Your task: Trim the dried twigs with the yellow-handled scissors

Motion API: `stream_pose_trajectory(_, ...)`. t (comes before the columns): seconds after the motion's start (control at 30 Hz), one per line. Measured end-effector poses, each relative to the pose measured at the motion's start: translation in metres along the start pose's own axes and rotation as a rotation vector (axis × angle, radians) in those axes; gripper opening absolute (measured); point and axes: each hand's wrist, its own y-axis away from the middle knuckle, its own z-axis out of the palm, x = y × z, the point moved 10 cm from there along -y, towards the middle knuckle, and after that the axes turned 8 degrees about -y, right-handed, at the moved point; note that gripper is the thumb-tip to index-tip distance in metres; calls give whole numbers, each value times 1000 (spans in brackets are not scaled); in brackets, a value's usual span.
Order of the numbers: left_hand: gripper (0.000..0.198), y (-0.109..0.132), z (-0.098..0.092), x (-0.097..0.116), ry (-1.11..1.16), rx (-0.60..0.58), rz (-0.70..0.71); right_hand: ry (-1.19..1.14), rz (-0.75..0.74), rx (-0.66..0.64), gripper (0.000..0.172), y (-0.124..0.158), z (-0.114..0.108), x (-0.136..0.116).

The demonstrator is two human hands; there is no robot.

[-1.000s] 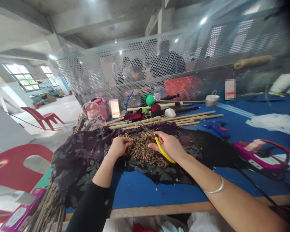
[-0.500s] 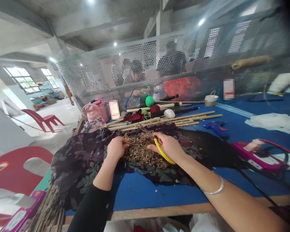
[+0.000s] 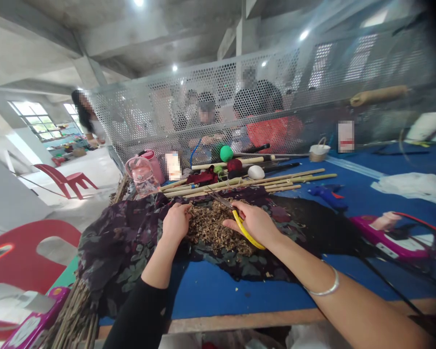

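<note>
A heap of brown dried plant bits (image 3: pixel 214 228) lies on a dark floral cloth (image 3: pixel 131 237). At the heap's left edge, my left hand (image 3: pixel 176 220) has its fingers pinched together; whatever is between them is too small to name. My right hand (image 3: pixel 256 223) grips yellow-handled scissors (image 3: pixel 243 228) over the heap's right side. The scissor blades point away to the upper left, slightly parted, and the fingers hide part of the handles.
Behind the cloth lie bamboo sticks (image 3: pixel 287 180), a green ball (image 3: pixel 225 153) and a white ball (image 3: pixel 256 172). A blue glue gun (image 3: pixel 327 196) and a purple power strip (image 3: pixel 388 237) are at right. Beyond the perforated metal screen (image 3: pixel 138 116) are people.
Both hands stay nearly in place, with the left fingers shifting only slightly. At the far left, a person has come further into view beside the screen.
</note>
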Motion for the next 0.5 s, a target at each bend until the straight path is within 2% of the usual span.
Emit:
stream_pose_trajectory(0.13,22,7,16,26,26,-212,236,-1,12,-9,46,0,1,2)
stream_pose_trajectory(0.2,27,12,23,35,-7,-289,307,0,11,-11,46,0,1,2)
stream_pose_trajectory(0.33,32,13,31,36,-100,-319,300,2,4,1,47,0,0,2)
stream_pose_trajectory(0.5,18,14,31,38,-140,-310,298,-10,0,4,46,0,-2,0)
